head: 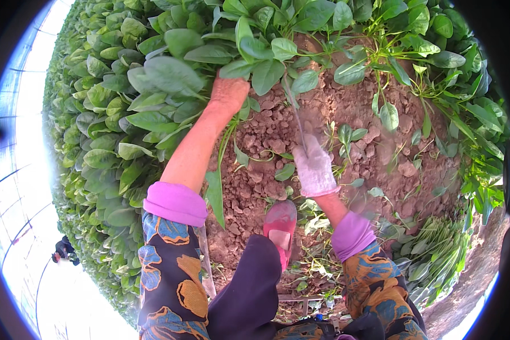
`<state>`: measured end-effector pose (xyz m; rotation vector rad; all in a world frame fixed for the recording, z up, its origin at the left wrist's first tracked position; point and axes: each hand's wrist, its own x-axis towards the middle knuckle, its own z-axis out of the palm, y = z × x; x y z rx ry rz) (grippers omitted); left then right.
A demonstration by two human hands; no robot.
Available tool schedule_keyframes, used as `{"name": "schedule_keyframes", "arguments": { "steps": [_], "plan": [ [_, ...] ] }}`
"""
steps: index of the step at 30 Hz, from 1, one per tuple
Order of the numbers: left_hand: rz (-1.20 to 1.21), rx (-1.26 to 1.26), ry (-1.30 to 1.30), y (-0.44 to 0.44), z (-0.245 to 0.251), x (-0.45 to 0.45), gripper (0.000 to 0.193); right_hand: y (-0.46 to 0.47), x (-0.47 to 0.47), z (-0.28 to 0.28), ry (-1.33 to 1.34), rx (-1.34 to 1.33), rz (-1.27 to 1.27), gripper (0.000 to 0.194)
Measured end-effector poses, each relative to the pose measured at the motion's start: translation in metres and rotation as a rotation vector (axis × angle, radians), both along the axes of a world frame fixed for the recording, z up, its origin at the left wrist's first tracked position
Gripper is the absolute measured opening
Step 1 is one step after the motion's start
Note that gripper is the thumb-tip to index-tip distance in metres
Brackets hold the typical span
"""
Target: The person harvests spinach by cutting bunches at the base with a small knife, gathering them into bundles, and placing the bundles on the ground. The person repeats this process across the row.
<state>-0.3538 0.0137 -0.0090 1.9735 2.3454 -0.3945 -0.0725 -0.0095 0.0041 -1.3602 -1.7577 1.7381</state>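
My left hand (229,93), bare, is closed among broad-leaved green plants that look like spinach (267,72), with leaves over its fingers. Long stems and a drooping leaf (214,195) hang below that wrist. In a pale knitted work glove, my right hand (312,163) grips a thin metal-shanked hand tool (295,110). The shank points away from me, and its far end is hidden under the leaves to the right of my left hand.
Dense standing crop (110,123) fills the left side. Clumpy brown soil (255,170) bears scattered loose leaves. A pile of cut plants (433,255) lies at lower right. My red shoe (280,229) rests on the soil. Another person (66,250) is far left, by plastic sheeting (17,170).
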Motion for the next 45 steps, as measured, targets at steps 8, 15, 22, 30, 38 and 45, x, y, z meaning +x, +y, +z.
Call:
{"name": "schedule_keyframes", "arguments": {
  "steps": [8,15,22,30,38,45],
  "plan": [
    [0.173,-0.312,0.364,-0.014,0.008,-0.026,0.028,-0.006,-0.046,-0.022,-0.109,0.150,0.053,0.032],
    [0.288,-0.232,0.035,-0.024,0.021,-0.033,0.035,-0.012,-0.078,-0.046,-0.248,0.460,0.233,0.030],
    [0.224,-0.038,0.087,-0.033,0.014,-0.028,0.020,-0.024,-0.073,-0.042,-0.206,0.179,0.187,0.022],
    [0.257,-0.065,0.016,-0.040,0.025,-0.023,0.018,-0.039,-0.037,-0.017,-0.182,0.105,0.218,0.022],
    [0.374,-0.405,-0.097,-0.058,0.067,0.009,0.095,-0.035,-0.036,-0.031,-0.214,0.189,0.189,0.020],
    [0.361,-0.466,0.184,-0.082,0.046,0.028,0.108,-0.045,-0.018,-0.030,-0.239,0.192,0.234,0.019]
  ]
}}
